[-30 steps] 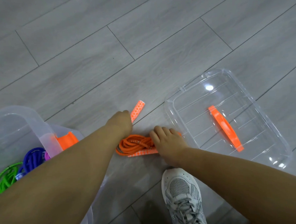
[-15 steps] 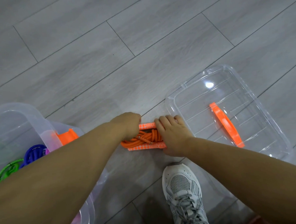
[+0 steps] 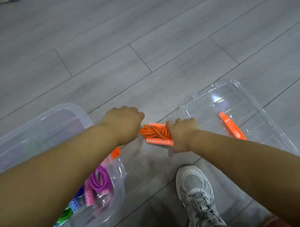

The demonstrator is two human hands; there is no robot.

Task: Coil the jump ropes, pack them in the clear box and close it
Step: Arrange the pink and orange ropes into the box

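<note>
A coiled orange jump rope (image 3: 154,132) with two orange-and-white patterned handles is held between my hands just above the grey floor. My left hand (image 3: 123,123) grips its left end and my right hand (image 3: 181,133) grips its right end, fingers curled round the bundle. The clear box (image 3: 113,167) stands at the lower left, open, with an orange latch (image 3: 115,152) on its near end. Inside lie a purple coiled rope (image 3: 99,180), a blue handle and a green rope, partly hidden by my left forearm. The clear lid (image 3: 204,97) lies on the floor at right, with an orange handle (image 3: 230,125).
A foot in a grey-white sneaker (image 3: 197,193) stands on the floor between the box and the lid. Grey wood-look floor planks (image 3: 143,45) stretch away beyond my hands.
My left hand brought the loose handle in against the coil. Both hands closed on the bundle and lifted it a little; the view shifted, showing more of the box.
</note>
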